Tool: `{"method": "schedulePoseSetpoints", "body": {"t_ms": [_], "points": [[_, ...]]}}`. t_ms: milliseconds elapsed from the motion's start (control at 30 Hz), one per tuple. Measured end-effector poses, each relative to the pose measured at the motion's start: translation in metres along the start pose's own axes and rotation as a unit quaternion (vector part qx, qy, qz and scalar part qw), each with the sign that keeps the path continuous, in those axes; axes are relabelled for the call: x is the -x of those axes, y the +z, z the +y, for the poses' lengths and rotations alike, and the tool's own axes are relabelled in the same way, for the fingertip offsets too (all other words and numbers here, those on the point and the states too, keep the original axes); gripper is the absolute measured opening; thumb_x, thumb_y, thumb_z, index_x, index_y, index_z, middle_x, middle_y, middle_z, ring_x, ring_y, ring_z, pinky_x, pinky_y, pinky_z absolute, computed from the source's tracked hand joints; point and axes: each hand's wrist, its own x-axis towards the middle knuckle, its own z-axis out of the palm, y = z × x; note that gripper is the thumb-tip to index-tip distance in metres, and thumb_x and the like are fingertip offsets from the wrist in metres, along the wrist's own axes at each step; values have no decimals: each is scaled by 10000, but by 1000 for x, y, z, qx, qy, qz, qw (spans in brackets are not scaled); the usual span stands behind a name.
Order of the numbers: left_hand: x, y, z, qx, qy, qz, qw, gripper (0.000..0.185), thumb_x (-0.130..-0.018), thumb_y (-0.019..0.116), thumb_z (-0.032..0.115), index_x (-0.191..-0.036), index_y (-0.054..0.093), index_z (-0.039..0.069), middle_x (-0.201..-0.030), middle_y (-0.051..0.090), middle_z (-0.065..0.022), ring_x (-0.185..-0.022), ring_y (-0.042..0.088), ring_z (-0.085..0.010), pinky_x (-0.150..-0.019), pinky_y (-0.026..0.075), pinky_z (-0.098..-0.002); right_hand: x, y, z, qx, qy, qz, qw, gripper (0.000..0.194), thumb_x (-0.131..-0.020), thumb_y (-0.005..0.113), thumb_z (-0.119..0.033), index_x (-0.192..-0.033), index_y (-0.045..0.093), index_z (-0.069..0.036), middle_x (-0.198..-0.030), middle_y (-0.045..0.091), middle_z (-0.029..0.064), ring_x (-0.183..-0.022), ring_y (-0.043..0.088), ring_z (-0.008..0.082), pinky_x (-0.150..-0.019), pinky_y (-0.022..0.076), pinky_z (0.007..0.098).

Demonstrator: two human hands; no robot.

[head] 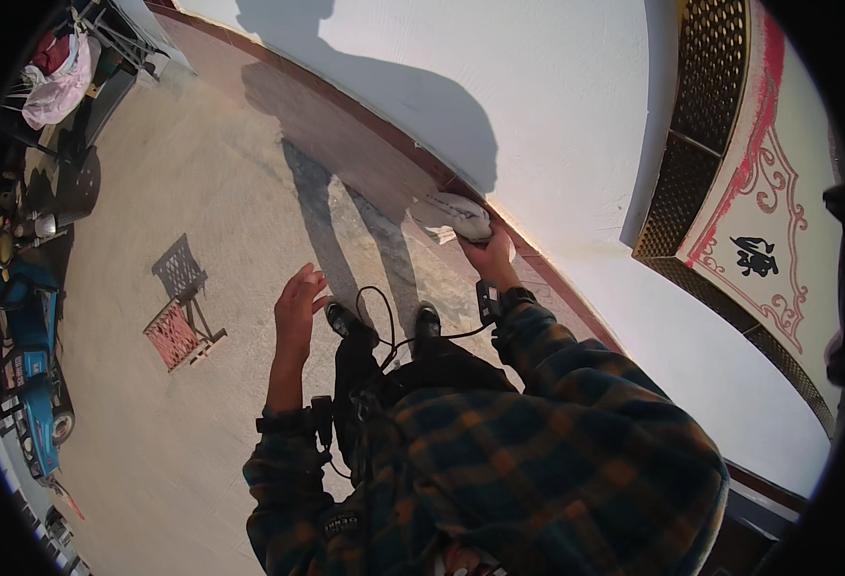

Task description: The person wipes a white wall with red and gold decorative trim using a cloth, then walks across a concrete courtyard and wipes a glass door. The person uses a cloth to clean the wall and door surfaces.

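My right hand grips a bunched whitish cloth with dark marks on it. The cloth overlaps the top edge of the wall's reddish tile skirting in the head view; whether it presses on the tiles cannot be told. Above the skirting rises a white wall, with my shadow across it. My left hand hangs over the concrete floor, its fingers loosely bent and apart, with nothing seen in it. Each wrist carries a strapped dark device, and a black cable loops in front of my legs.
On the concrete floor to the left stands a small folding stool with a red woven seat. A blue vehicle and assorted clutter line the far left. A decorated panel with gold patterned trim projects on the right.
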Motion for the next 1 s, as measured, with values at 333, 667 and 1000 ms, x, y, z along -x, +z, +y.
{"method": "schedulePoseSetpoints", "body": {"t_ms": [333, 667, 1000], "points": [[-41, -51, 11, -22, -100, -61, 993, 573, -946, 590, 380, -1364, 467, 6, -1248, 587, -158, -1169, 574, -259, -941, 490, -387, -23, 20, 24, 32, -95, 82, 992, 352, -946, 434, -165, -1241, 515, 9, -1285, 544, 175, -1180, 530, 348, -1021, 441, 498], [-45, -194, 3, -14, -167, 238, 957, 435, -902, 623, 288, -1287, 548, 100, -1062, 628, -31, -963, 610, -146, -787, 494, -333, 8, -118, -40, 799, -164, 291, 500, 541, -610, 861, -414, -912, 701, 6, -912, 708, 187, -840, 696, 313, -708, 555, 396], [-87, -152, 45, 14, -131, 215, 968, 478, -941, 585, 231, -1355, 472, 20, -1153, 616, -82, -1022, 624, -198, -818, 533, -359, -125, 84, 122, 601, -351, -83, 713, 502, -841, 697, -303, -1235, 556, -27, -1182, 633, 123, -1083, 619, 263, -946, 500, 400]]}}
